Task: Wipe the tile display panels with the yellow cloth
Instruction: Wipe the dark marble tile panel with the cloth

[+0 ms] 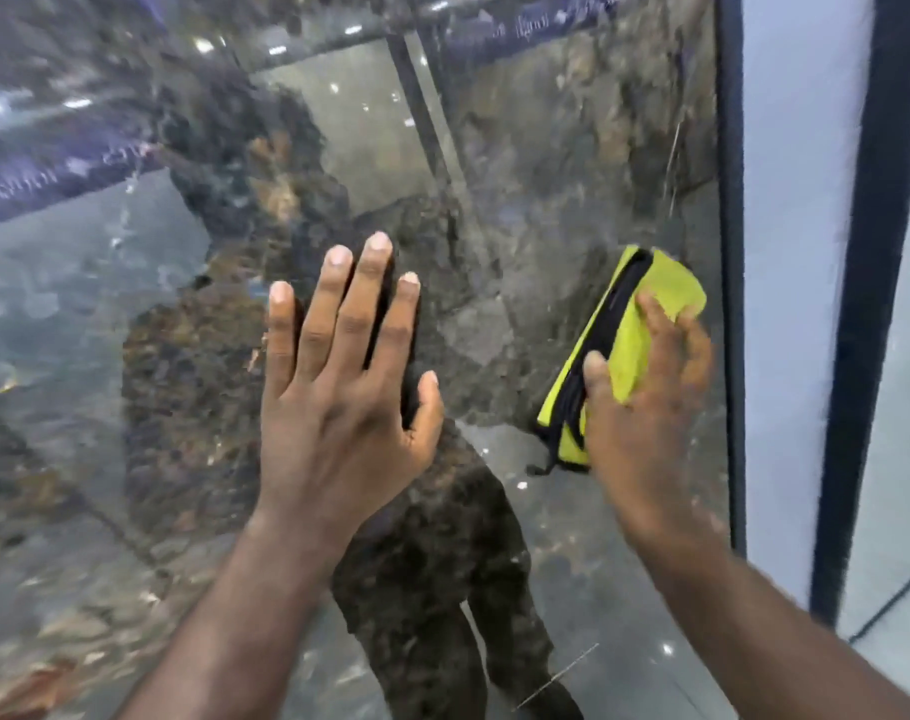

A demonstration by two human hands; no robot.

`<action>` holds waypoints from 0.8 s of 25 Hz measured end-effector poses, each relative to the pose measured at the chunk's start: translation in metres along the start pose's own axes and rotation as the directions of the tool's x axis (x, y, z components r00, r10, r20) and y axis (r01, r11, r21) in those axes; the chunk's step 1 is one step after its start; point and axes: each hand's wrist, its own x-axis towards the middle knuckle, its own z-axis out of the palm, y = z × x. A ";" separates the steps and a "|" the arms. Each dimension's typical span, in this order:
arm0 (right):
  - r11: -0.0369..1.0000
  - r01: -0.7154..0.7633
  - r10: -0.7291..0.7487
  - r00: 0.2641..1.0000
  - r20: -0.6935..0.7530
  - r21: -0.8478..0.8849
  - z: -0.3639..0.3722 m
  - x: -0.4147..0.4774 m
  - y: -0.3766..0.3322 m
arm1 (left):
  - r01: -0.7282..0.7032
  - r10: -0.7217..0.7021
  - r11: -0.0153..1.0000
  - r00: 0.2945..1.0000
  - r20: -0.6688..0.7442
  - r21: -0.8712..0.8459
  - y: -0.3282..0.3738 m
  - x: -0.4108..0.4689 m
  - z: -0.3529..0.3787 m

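Tile display panel [572, 174], dark glossy marble-pattern slab standing upright and filling most of the head view: wipe is in progress, not finished, as far as I can judge. Folded yellow microfibre cloth with black edging [632, 345] is pressed flat on the panel's right part, just beside the dark blue frame strip [731, 252] that bounds it. Right hand [645, 423] grips the cloth, thumb on the black-edged side and fingers curled over the top; the hand is blurred, which I read as mid-stroke. Left hand [338, 397] holds nothing: fingers straight and spread, palm flat against the panel at centre, likely bracing. Hands are apart, and the left one is clear of the cloth. Done vs left: can't tell from the surface. The gloss mirrors everything, so no clear line shows between wiped and unwiped areas. A thin pale line [557, 678] low on the panel could be a scratch or lint, too small to say. Cloth sits at mid height by the right edge, so the upper, lower and left areas may be pending. The pale grey neighbouring panel [790, 252] to the right has no cloth on it; I'd count it as left to do.
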 end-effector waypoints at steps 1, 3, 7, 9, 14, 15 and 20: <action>1.000 -0.025 0.024 0.999 0.046 0.014 0.001 -0.015 0.001 | -0.012 0.012 1.000 1.000 -0.001 -0.014 0.008 0.006 0.003; 0.995 0.102 -0.104 0.986 0.133 0.019 0.001 -0.010 -0.008 | -0.061 0.061 0.998 0.998 -0.004 -0.033 0.019 0.021 0.010; 0.985 0.159 -0.161 0.987 -0.023 -0.064 -0.008 0.076 0.011 | -0.139 0.139 0.990 0.990 0.017 -0.021 0.030 0.030 0.025; 0.998 -0.049 0.046 0.994 -0.095 -0.034 -0.014 0.067 0.032 | -0.162 0.161 0.987 0.986 0.030 0.015 0.032 0.025 0.030; 0.971 0.221 -0.212 0.971 0.109 -0.086 -0.004 0.043 0.001 | -0.170 0.169 0.984 0.985 0.025 0.053 0.033 0.022 0.033; 0.947 0.295 -0.282 0.953 0.108 -0.128 -0.003 0.066 -0.003 | -0.173 0.172 0.983 0.985 0.032 0.059 0.034 0.021 0.034; 0.981 -0.190 0.180 0.968 -0.173 -0.041 0.004 0.077 0.030 | -0.215 0.210 0.972 0.975 0.067 0.092 0.034 0.019 0.034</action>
